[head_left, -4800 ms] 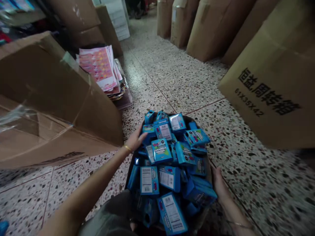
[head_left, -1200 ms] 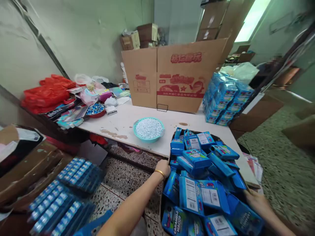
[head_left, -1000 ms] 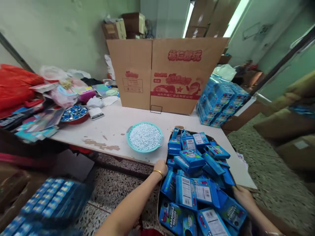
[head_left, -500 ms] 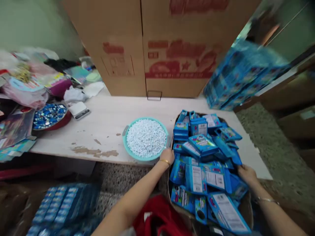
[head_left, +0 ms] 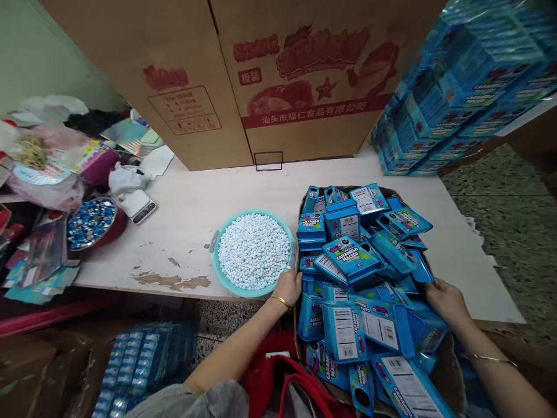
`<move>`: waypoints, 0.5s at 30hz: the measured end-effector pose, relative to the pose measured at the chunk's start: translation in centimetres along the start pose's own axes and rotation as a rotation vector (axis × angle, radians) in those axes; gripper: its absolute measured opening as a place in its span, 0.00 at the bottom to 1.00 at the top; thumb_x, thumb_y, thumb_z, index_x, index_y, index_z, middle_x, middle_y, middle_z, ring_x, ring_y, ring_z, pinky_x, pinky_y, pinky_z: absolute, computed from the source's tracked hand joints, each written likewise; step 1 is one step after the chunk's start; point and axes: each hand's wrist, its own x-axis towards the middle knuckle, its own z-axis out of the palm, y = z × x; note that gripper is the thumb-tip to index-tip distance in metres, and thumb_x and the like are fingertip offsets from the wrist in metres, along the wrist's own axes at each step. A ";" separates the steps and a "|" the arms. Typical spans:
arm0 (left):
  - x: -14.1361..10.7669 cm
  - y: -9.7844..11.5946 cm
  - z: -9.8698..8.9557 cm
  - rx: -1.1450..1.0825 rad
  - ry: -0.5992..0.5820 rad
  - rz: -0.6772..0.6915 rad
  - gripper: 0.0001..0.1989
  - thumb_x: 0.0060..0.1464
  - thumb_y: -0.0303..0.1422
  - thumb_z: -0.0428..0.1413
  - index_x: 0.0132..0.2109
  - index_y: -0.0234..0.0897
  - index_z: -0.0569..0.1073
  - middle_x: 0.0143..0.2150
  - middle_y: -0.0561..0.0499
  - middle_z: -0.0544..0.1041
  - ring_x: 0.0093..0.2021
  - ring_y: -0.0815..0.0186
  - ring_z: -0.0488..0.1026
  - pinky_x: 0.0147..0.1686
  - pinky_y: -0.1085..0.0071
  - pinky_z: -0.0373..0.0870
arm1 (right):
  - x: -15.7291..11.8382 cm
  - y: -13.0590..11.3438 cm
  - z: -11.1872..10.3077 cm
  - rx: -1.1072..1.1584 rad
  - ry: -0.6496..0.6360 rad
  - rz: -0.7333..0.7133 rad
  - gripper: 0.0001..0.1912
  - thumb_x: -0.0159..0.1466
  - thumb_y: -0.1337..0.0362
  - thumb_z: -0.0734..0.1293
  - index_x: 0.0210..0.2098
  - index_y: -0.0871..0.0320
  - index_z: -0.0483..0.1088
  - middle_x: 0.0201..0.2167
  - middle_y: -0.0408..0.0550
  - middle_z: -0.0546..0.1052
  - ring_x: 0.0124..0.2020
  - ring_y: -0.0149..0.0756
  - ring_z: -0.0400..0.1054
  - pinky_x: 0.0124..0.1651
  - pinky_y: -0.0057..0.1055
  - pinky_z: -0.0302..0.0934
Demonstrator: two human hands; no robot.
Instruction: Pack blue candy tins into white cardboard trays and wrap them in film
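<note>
A brown cardboard box [head_left: 455,371] heaped with blue candy packs [head_left: 354,258] sits partly over the table's front edge, close to my body. My left hand [head_left: 288,287] is closed on its left rim, beside a turquoise basin [head_left: 216,268]. Small pale-blue candies [head_left: 255,249] fill that basin. On the opposite side, my right hand [head_left: 448,301] grips the box's right rim, with the fingertips partly hidden by packs. Packs lie jumbled, several showing white nutrition labels and others printed "Caramelo Macizo".
A large carton [head_left: 304,75] stands at the back of the white table [head_left: 187,203]. Plastic-wrapped stacks [head_left: 439,116] rise at back right. To the left are a red bowl [head_left: 115,223] of blue wrapped sweets, a small scale [head_left: 139,206] and bagged clutter. More packs [head_left: 134,360] stand below the table.
My view has shifted and grown sharper, with the wrapped stacks now showing more. Both hands stay on the box's rims, and the box stays beside the basin.
</note>
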 end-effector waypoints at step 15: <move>4.9 0.5 -2.1 0.077 0.127 -0.011 0.14 0.62 0.33 0.49 0.28 0.36 0.68 0.28 0.47 0.75 0.29 0.64 0.71 0.30 0.72 0.60 | 3.7 -1.3 0.7 0.212 -0.156 0.085 0.18 0.62 0.60 0.57 0.41 0.65 0.74 0.38 0.64 0.76 0.38 0.44 0.68 0.36 0.31 0.55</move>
